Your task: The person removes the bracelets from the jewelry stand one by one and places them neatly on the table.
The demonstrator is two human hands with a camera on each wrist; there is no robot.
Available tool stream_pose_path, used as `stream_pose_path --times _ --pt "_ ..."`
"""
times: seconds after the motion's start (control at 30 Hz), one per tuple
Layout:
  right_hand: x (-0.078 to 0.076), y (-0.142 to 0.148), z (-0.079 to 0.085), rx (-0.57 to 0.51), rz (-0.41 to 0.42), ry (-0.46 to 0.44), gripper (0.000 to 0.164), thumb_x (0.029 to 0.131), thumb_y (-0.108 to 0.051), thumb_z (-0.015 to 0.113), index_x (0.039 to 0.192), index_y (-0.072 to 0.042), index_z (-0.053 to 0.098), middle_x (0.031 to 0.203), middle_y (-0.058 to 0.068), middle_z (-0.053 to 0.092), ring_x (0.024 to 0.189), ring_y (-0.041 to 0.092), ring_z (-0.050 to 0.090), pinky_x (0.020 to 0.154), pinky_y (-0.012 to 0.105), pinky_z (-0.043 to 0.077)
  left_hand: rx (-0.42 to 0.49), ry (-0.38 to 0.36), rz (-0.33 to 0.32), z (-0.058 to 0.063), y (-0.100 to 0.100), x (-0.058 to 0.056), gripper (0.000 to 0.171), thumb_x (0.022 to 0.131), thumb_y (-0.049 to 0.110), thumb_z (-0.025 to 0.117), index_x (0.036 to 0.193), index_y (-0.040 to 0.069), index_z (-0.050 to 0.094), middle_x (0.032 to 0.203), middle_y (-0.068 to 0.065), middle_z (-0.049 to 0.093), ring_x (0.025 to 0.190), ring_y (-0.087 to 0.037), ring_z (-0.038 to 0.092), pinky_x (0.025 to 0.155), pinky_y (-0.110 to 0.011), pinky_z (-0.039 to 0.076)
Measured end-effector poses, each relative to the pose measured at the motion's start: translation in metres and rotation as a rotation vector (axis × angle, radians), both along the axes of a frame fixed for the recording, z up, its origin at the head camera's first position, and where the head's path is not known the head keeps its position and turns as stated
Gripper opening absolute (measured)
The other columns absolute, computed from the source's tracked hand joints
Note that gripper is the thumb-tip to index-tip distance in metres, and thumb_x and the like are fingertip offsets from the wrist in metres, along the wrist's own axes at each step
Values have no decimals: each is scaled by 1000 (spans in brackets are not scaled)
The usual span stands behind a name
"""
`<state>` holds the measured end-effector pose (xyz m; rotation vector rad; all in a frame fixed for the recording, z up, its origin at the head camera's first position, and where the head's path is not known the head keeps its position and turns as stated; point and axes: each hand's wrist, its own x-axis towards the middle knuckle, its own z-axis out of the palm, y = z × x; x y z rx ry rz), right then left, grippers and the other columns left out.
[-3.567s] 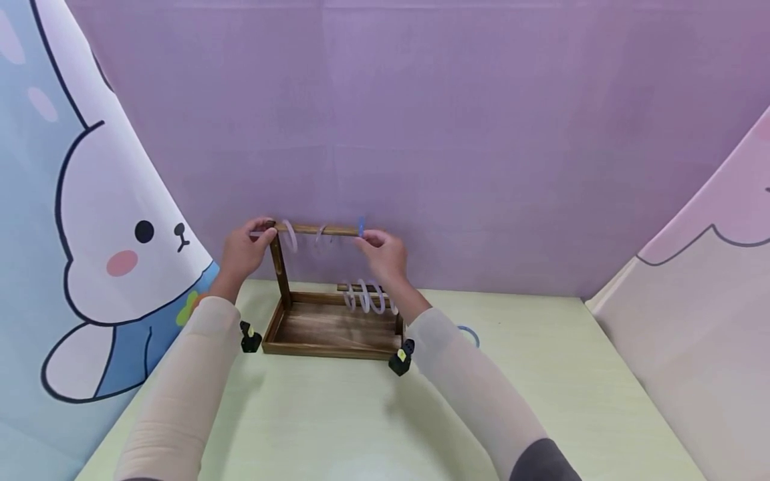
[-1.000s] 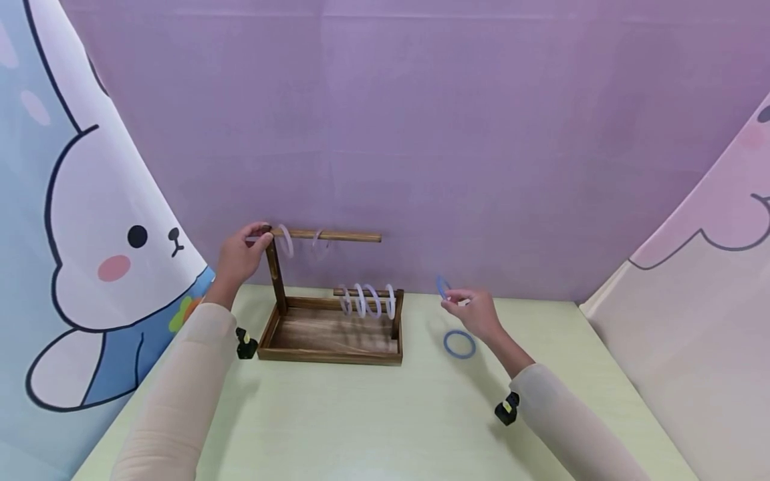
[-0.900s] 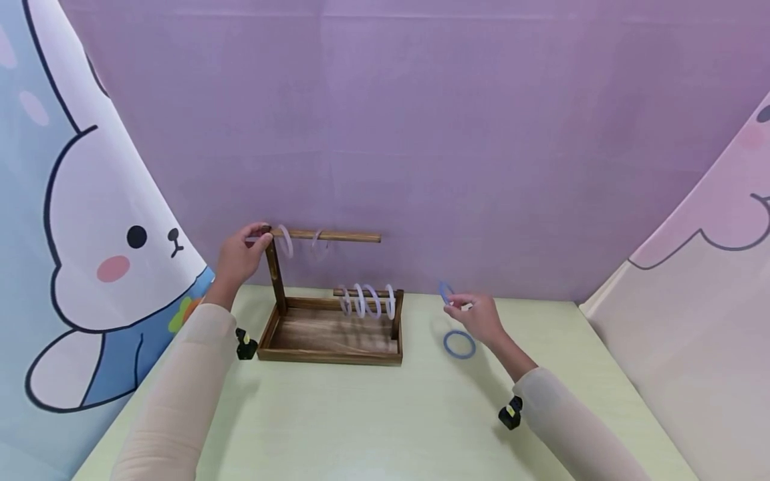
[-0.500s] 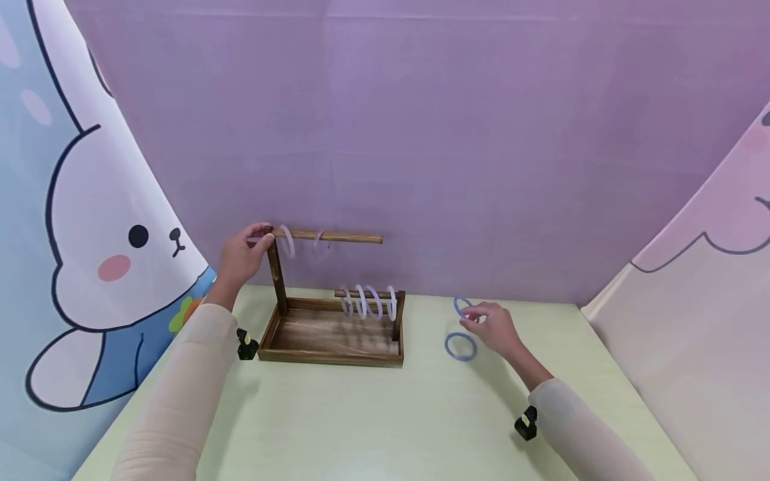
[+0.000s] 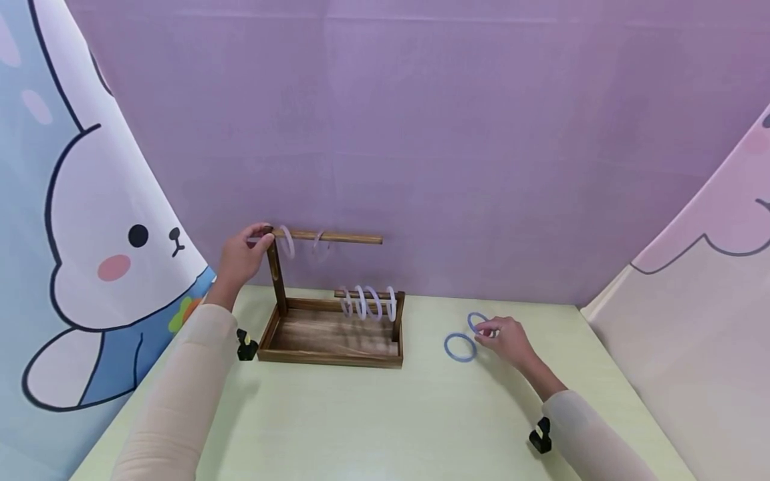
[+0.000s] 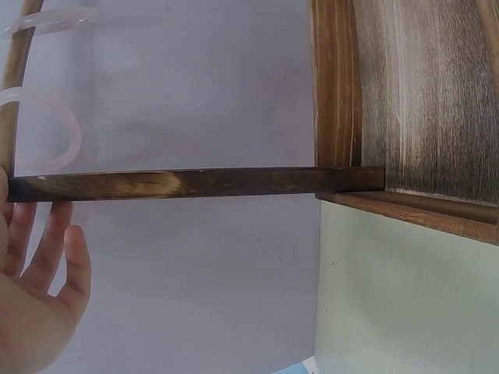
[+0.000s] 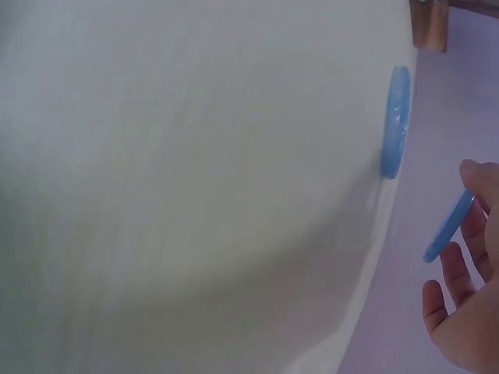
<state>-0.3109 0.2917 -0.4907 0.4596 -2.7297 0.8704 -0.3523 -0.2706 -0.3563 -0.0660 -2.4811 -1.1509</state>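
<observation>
My left hand (image 5: 242, 259) grips the top corner of a dark wooden bangle stand (image 5: 276, 274), thumb in front and fingers behind, where the upper bar meets the post. Two pale bangles hang on that upper bar (image 5: 355, 238); several whitish and lilac ones hang on the lower bar. To the right of the stand, my right hand (image 5: 508, 344) pinches a blue bangle (image 5: 470, 322) between thumb and fingers, tilted and low over the table. A second blue bangle (image 7: 395, 125) lies flat on the table, just left of the held one in the head view.
The stand's base is a shallow brown tray (image 5: 331, 359) on the pale green table (image 5: 337, 421). A purple cloth (image 5: 481, 133) hangs behind, with printed cloths at left and right. Each sleeve carries a small black device (image 5: 246, 346) near the wrist.
My right hand has carried the blue bangle from the free end of the upper bar rightward and down, close above the table beside the other blue bangle. My left hand stays on the stand.
</observation>
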Motion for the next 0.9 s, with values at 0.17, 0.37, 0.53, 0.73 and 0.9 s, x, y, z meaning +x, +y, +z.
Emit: stream_pose_path --times 0.17,0.37,0.53,0.73,0.9 --pt "4 8 -7 26 8 -27 17 81 -7 83 97 -5 81 75 0 71 66 2 53 59 19 44 2 -3 -1 -1 -1 -1 49 107 41 51 142 8 56 138 -24 60 118 -44 62 96 -57 53" --pt "8 15 -14 53 27 -67 13 81 -6 83 94 -6 81 72 0 70 64 2 53 58 19 43 1 12 1 -2 -1 0 48 107 40 51 141 8 56 136 -24 60 115 -44 63 95 -56 53" --pt "9 20 -19 65 8 -105 12 80 -8 84 92 -9 82 73 -3 70 64 1 53 59 19 43 -6 19 5 -2 -1 0 47 107 40 51 141 8 57 136 -24 61 116 -43 63 95 -57 53" --pt "9 23 -21 72 5 -159 11 80 -8 84 91 -10 82 74 -3 70 66 3 55 59 19 45 -6 11 6 -1 -1 -1 47 107 40 51 140 8 57 136 -24 61 115 -43 63 94 -56 53" --pt "10 25 -23 77 4 -218 13 80 -8 83 92 -11 81 75 -4 71 69 6 56 61 19 46 5 -1 13 -2 1 -3 48 106 41 51 141 9 57 136 -24 61 116 -42 63 95 -56 53"
